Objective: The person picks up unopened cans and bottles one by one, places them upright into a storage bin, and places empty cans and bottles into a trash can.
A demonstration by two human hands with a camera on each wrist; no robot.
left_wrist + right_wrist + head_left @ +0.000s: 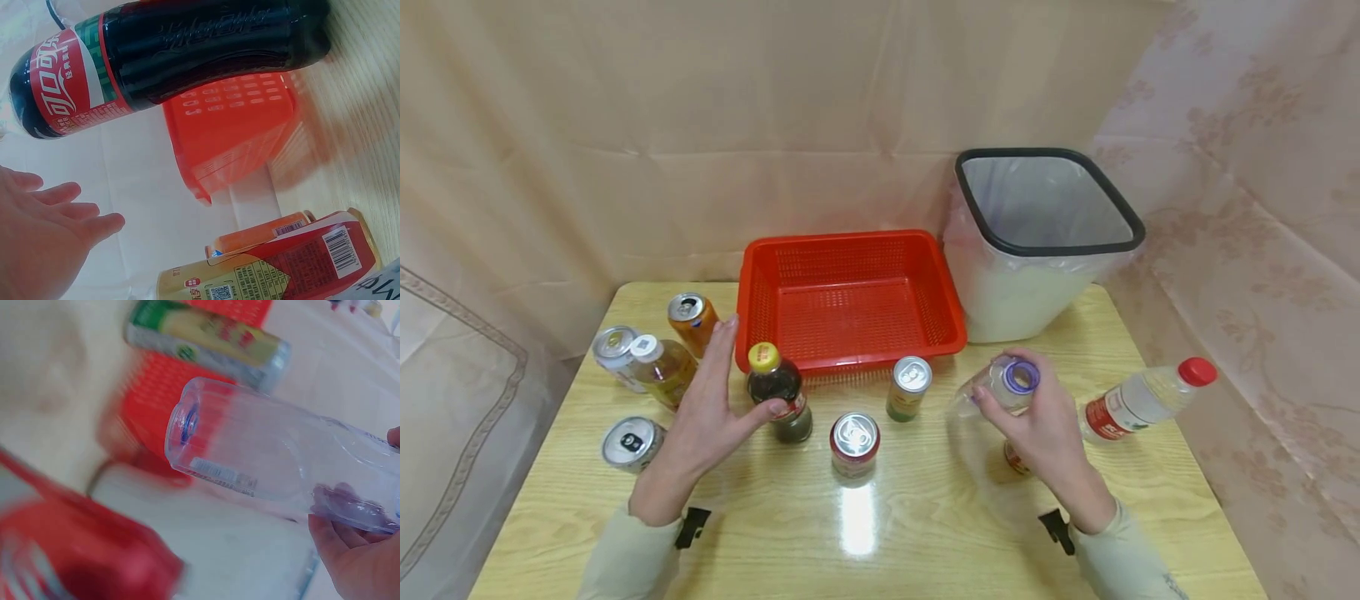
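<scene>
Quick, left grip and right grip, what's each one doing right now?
Left grip: open, holding nothing, beside the yellow-capped cola bottle.
Right grip: closed around a clear bottle.

The head view looks forward and down from above, farthest back, over the tabletop. Both wrist views sit low and close, turned sideways: the left faces the cola bottle, the right the clear bottle. All three share the red basket, which both wrist cameras see only in part.
</scene>
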